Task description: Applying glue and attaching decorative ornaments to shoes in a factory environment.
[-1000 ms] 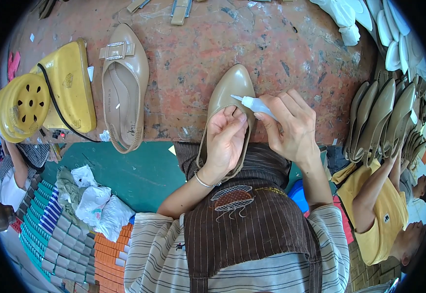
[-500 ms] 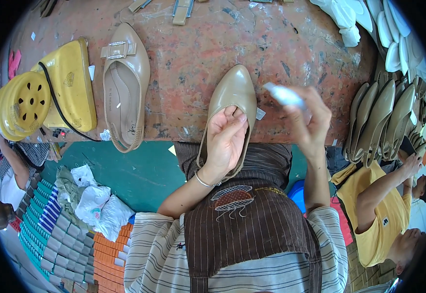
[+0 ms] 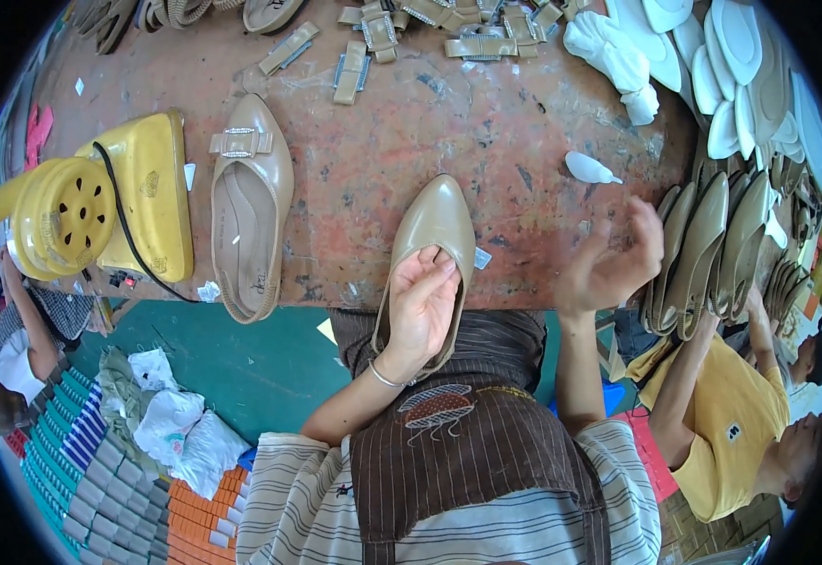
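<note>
My left hand (image 3: 420, 306) is tucked into the opening of a plain shiny beige pointed shoe (image 3: 437, 212), fingertips inside its toe part, and holds it at the table's near edge. Its heel end lies over my lap. My right hand (image 3: 609, 259), smeared by motion, is empty with its fingers apart, right of the shoe. A little beyond it, a small white squeeze bottle with a thin tip (image 3: 592, 168) lies on its side. To the left rests a matching shoe (image 3: 252, 179) with a jewelled bow on its toe.
A yellow machine with a black cord (image 3: 142, 198) stands at the left. Several beige bows (image 3: 378, 33) lie at the far edge. Right are stacked beige shoes (image 3: 698, 250), white shoe-shaped inserts (image 3: 736, 56) and a crumpled white bag (image 3: 609, 61). A person in a yellow shirt (image 3: 736, 424) works at the right.
My right hand has let go of the white bottle, which now lies on the table. The view has shifted, showing more of the table's far side. My left hand still holds the shoe.
</note>
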`<state>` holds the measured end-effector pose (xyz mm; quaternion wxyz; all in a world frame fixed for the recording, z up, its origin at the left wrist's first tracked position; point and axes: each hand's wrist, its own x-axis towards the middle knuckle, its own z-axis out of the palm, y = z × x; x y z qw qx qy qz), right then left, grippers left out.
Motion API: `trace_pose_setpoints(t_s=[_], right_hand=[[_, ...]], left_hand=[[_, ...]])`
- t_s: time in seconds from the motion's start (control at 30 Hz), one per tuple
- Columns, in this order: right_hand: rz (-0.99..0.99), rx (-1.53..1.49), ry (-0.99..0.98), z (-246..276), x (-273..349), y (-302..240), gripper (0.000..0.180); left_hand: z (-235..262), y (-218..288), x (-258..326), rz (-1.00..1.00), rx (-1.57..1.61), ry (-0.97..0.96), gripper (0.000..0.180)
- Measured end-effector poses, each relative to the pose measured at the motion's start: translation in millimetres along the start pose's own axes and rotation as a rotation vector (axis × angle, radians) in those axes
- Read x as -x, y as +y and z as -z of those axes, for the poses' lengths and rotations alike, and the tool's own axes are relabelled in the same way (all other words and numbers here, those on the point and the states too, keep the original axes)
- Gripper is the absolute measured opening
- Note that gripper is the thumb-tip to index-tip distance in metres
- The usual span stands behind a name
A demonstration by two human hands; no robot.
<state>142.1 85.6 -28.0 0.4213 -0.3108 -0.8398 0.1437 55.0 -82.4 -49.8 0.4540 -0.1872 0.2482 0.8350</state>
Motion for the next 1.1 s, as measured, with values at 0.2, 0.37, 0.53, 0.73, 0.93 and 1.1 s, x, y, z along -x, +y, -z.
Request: trace_pose_setpoints(t_s=[0.2, 0.37, 0.53, 0.73, 0.93, 1.1], right_hand=[[0.258, 0.096, -0.178, -108, -59, -3, 0.032], [0.308, 0.293, -0.259, -121, -84, 2, 0.029], [-0.457, -0.494, -0.539, -60, -44, -28, 0.016], [-1.015, -0.933, -0.708, -22, -12, -55, 0.009], [-1.016, -0.829, -0.791, -31, -11, -54, 0.006], [-0.914, -0.760, -0.856, -34, -9, -48, 0.012]], left_hand=[[-12, 5, 0, 0.016, 0.003, 0.103, 0.012], [4, -3, -5, -0.004, 0.140, -0.053, 0.017], [7, 0, -2, -0.002, 0.159, -0.015, 0.017], [-7, 3, -4, 0.010, 0.079, 0.071, 0.016], [-2, 1, -5, -0.018, 0.072, -0.055, 0.025], [-2, 2, -4, -0.023, 0.084, -0.074, 0.022]])
